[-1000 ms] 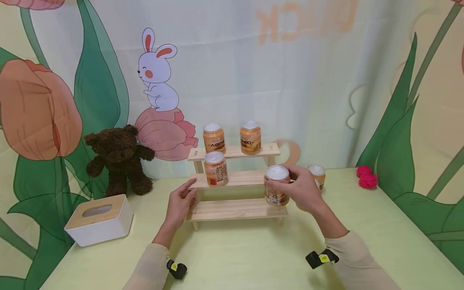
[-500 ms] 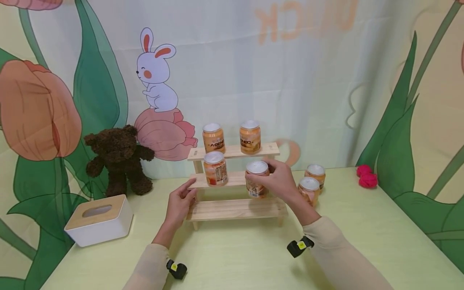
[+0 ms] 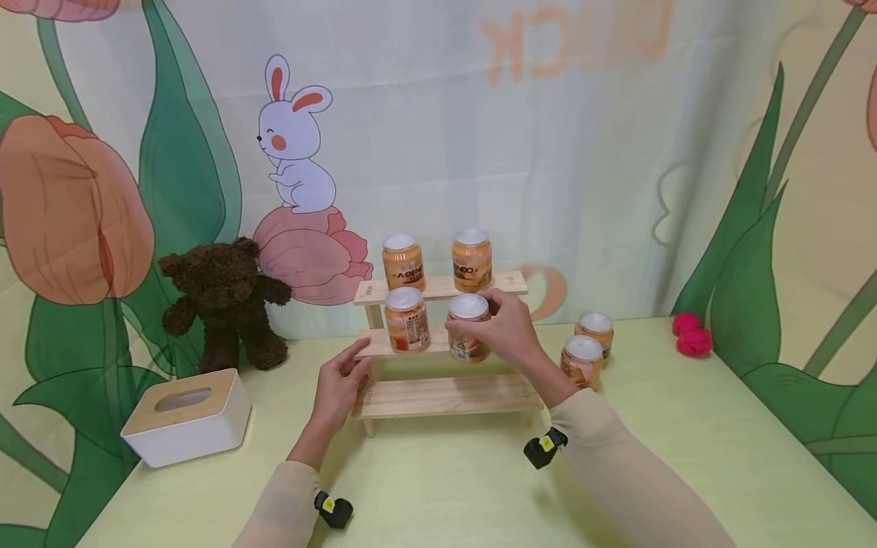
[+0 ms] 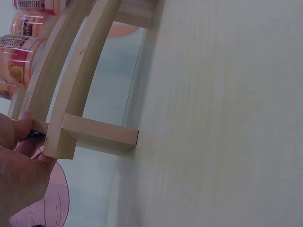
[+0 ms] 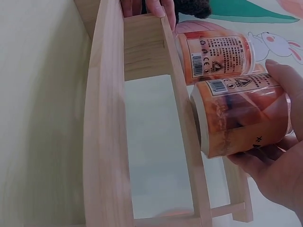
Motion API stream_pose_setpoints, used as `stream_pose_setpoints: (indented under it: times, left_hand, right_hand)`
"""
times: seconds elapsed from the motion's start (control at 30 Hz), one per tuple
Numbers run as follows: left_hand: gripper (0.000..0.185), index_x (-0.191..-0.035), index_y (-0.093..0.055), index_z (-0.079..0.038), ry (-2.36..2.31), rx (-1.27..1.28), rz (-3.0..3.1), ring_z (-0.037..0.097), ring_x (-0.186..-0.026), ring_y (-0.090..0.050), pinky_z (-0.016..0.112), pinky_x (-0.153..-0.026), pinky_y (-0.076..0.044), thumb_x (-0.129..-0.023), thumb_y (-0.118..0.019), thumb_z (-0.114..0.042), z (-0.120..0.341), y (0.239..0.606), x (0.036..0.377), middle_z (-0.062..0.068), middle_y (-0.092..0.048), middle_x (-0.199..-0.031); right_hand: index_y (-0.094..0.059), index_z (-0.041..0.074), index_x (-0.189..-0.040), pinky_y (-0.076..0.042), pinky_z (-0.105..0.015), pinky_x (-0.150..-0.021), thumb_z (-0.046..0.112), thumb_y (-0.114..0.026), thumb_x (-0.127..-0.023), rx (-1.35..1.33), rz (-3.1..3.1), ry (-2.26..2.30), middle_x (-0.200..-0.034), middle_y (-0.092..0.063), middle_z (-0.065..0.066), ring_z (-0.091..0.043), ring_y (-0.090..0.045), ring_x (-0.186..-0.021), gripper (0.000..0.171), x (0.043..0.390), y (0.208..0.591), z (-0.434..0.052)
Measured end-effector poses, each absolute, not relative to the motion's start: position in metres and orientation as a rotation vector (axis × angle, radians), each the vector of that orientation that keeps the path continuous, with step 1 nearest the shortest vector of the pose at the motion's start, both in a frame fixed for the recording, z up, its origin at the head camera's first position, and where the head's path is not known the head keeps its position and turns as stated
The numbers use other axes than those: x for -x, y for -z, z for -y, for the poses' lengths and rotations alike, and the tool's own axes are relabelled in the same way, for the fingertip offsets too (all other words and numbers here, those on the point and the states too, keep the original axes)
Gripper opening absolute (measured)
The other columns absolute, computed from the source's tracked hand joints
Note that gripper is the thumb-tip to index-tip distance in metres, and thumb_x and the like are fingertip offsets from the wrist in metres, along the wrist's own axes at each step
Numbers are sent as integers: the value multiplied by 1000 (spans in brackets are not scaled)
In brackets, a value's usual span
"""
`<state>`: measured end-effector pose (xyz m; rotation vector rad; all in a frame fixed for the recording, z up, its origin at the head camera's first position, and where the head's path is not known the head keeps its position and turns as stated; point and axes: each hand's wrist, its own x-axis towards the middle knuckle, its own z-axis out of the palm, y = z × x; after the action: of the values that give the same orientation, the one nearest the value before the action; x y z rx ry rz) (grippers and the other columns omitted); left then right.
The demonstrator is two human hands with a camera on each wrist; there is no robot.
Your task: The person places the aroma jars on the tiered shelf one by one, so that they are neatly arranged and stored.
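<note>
In the head view a three-tier wooden stand [image 3: 438,397] is on the table. My left hand [image 3: 336,392] grips the left end of its middle tier, thumb and fingers around the wood, as the left wrist view shows. My right hand [image 3: 510,331] holds an orange-labelled jar [image 5: 244,116] with a silvery lid, upright at the front of the middle tier. In the right wrist view its base is right by the board; I cannot tell if it touches. Left of it stands a similar jar [image 3: 407,327]. On the top tier are two more jars, one left [image 3: 403,266], one right [image 3: 472,262].
Two more jars stand on the table right of the stand, a front one [image 3: 581,364] and a back one [image 3: 596,329]. A tissue box [image 3: 192,426] and a brown teddy bear [image 3: 229,304] are on the left. Red flower-like things [image 3: 693,336] lie far right.
My right hand has carried its jar leftward, from the stand's right end to beside the other jar at the middle tier. The left hand has stayed on the stand.
</note>
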<state>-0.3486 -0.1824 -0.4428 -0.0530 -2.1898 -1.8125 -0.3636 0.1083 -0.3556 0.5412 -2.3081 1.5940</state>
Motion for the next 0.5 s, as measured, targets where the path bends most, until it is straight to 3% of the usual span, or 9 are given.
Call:
stream_pose_setpoints:
  times: [0.3, 0.5]
  left_hand:
    - [39, -138, -62, -11, 1832, 57, 2175, 21, -76, -53, 22, -62, -43, -100, -62, -11, 183, 441, 349, 6, -65, -90]
    - [39, -139, -61, -10, 1839, 57, 2168, 21, -75, -52, 23, -60, -42, -100, -62, -10, 183, 444, 350, 11, -63, -88]
  right_hand:
    - [-65, 9, -117, -56, -43, -77, 45, -88, -74, -498, 2310, -1558, -110, -66, -7, -24, -65, -97, 61, 376, 357, -102]
    - [-64, 7, -120, -56, -42, -76, 46, -88, -74, -489, 2301, -1532, -111, -66, -8, -24, -65, -97, 65, 379, 359, -100]
